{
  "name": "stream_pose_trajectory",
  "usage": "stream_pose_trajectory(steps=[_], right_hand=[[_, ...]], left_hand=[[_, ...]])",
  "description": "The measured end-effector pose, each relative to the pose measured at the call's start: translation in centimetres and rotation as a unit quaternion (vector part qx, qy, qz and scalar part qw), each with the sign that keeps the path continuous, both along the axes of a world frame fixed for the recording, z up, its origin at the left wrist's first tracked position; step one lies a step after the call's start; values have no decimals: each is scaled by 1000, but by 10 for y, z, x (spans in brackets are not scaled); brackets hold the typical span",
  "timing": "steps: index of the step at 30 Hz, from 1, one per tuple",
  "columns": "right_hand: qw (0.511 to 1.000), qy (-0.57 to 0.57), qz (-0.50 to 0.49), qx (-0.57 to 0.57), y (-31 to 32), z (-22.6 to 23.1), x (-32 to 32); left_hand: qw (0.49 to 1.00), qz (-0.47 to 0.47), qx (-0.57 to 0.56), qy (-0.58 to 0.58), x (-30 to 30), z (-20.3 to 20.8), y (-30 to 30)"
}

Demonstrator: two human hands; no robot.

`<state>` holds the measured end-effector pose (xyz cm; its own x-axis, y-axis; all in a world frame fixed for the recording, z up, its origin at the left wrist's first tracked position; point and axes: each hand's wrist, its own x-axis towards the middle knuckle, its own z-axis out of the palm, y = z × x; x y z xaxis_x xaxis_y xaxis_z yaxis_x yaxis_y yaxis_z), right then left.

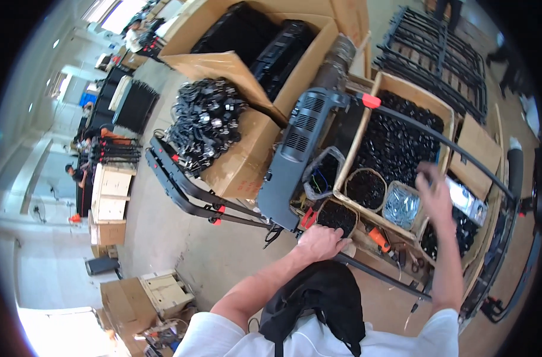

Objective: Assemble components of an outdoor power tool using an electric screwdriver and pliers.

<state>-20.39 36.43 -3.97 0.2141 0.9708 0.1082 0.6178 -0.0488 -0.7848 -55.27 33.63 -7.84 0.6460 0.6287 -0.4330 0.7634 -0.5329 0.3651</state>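
The left hand (319, 243) rested just below the middle of the frame, palm down and fingers curled over a thin black metal bar (378, 275) that ran from that hand down toward the lower right; whether the fingers fully gripped the bar could not be told. The right hand (432, 193) hung right of centre above a wooden tray (354, 149), blurred, fingers loosely spread and holding nothing that showed; just below and left of its fingertips sat a small tub of silver screws (400, 206), with a round tub of black parts (366, 188) beside that and another round tub (336, 217) nearer the left hand. The screws lay nearer the right hand than the left; the bar's long axis slanted from the middle of the frame to the lower right.

A long dark grey moulded panel (291, 157) leaned from upper centre down toward the left hand; the tray's large compartment held a heap of small black pieces (396, 140). An orange-handled tool (378, 239) lay on the bench edge below the tubs.

At upper centre an open cardboard box (223, 62) held black parts, and a tangle of black cables (205, 122) topped a second box; black metal frames (437, 56) lay at upper right. The floor was bare concrete (164, 238); other people worked far off at the left edge.
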Motion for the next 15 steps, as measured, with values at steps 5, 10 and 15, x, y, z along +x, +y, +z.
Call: stream_pose_trajectory(steps=[5, 10, 15], right_hand=[[947, -274, -24, -169, 160, -68, 100], [968, -113, 22, -223, 210, -111, 100], [961, -257, -27, -101, 189, -42, 88]], left_hand=[[907, 64, 149, -388, -17, 13, -52], [827, 373, -281, -315, -66, -32, -115], [404, 568, -529, -485, -67, -51, -93]])
